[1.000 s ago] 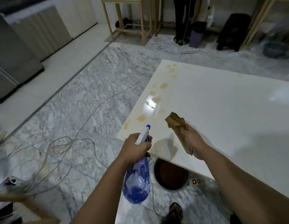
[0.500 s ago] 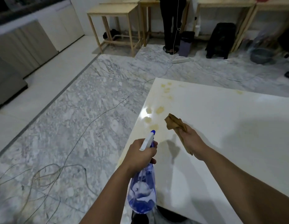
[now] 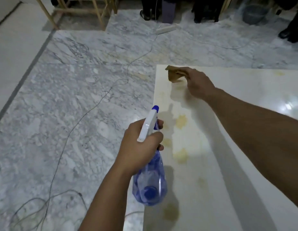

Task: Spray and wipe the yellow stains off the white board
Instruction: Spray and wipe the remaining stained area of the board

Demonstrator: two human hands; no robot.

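Far left of both hands a loose cable [image 3: 88, 112] runs over the marble floor [image 3: 78, 90], curling into loops near the bottom edge. Wooden table legs [image 3: 98, 12] stand at the top, well beyond the hands.

The left hand [image 3: 140, 147] grips the neck of a blue spray bottle [image 3: 150, 184], fingers curled round it with one on the trigger side. The white spray head [image 3: 149, 125] sticks up out of the fist, and its blue nozzle points ahead, toward the far corner of the board. The bottle's clear blue body hangs below the hand, over the near left edge of the board [image 3: 228, 164].

Just right of the left hand, yellow stains [image 3: 181, 121] lie in a row along the board's left edge: one beside the knuckles, one a little nearer, a fainter one lower down, and a darker one under the bottle's base. A pale stain also shows past the right hand, near the board's far edge.

The right hand [image 3: 198, 84] reaches out ahead of the left hand, to the board's far left corner. Its fingers are curled round a brown cloth [image 3: 174, 75], which sticks out to the left of the knuckles, right at the corner. Whether the cloth touches the board I cannot tell. The hand's shadow falls on the board just below it.

At the top, beyond the right hand, a power strip [image 3: 166, 29] lies on the floor, and dark shoes [image 3: 145, 15] stand behind it.
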